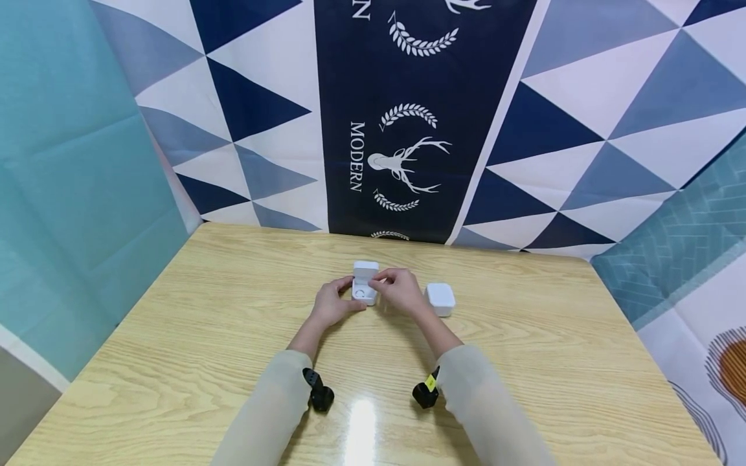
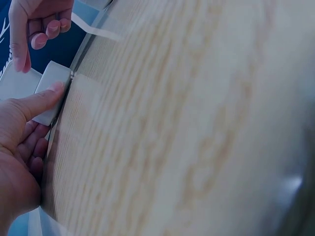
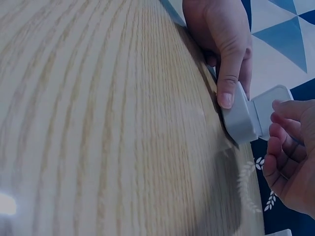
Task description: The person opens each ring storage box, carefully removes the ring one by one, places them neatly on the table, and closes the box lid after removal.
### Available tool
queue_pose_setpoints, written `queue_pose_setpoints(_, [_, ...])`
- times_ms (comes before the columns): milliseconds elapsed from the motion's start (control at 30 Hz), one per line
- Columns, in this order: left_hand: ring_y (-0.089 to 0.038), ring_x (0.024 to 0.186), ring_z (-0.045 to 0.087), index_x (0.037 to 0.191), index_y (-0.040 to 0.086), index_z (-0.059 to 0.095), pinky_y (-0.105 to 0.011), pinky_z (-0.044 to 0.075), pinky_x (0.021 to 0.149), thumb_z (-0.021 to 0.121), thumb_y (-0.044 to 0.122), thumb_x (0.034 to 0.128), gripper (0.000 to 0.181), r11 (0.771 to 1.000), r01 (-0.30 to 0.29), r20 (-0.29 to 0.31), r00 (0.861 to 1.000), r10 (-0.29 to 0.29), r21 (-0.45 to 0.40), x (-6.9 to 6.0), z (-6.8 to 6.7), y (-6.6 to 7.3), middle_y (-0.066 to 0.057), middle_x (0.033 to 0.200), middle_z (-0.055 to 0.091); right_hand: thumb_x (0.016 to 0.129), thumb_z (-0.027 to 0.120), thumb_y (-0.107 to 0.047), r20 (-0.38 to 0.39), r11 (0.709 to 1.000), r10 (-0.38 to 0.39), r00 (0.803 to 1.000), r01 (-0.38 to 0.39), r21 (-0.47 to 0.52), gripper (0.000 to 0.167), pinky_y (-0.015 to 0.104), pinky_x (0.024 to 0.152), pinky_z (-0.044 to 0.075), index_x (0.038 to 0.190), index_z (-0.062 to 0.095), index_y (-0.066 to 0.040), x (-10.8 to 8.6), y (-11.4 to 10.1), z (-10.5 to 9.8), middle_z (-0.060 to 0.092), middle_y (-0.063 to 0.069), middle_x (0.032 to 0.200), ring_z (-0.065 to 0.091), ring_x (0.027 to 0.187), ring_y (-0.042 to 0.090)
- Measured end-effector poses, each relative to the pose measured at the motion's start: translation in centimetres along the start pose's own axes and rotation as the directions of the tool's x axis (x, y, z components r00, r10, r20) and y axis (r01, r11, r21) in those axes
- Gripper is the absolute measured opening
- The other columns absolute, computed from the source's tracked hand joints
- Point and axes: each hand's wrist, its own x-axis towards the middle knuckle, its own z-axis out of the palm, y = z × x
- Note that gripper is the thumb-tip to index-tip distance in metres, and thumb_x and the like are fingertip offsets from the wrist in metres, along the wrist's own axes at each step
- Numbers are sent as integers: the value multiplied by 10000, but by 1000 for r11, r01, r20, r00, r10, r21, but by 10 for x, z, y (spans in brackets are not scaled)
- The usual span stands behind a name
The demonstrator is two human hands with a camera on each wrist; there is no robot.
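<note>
White box (image 1: 364, 301) toward desk (image 1: 233, 285)'s far side, lid up, loop (image 1: 359, 294) inside. Left hand (image 1: 333, 304) grips its base; right hand (image 1: 401, 290) curled at the opening, whether pinching anything can't tell. Step: probably arranging contents; next likely wants steady base, fine touch.
</note>
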Motion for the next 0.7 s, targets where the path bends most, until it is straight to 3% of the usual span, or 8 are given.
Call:
queue_pose_setpoints(133, [-252,1307,450,1344,72,507,-391,368,1089,797,210,741,683,1000,6,6,1000,-6,-3,0,0,-1,-87,1356,543,828,704,-197,15,1000,-4,1000,4,-3,161,198,535,385,900,736,-57,0,-1,3,676,56,855,479,609,87])
queue_pose_setpoints(433, [-254,1284,477,1331,79,523,-389,387,1073,799,212,739,667,1000,-17,5,1000,17,-9,1,0,-1,-89,1335,562,839,692,-192,41,998,-32,999,34,-45,128,195,467,334,888,736,-82,1,-1,8,570,-11,618,424,517,81])
queue_pose_setpoints(700, [-253,1284,476,1335,91,523,-390,387,1074,802,212,735,673,1000,-6,5,1000,6,-10,2,-1,-2,-75,1337,562,851,678,-203,57,997,-17,998,21,-72,132,206,484,331,883,733,-88,1,-4,12,586,8,652,428,540,101])
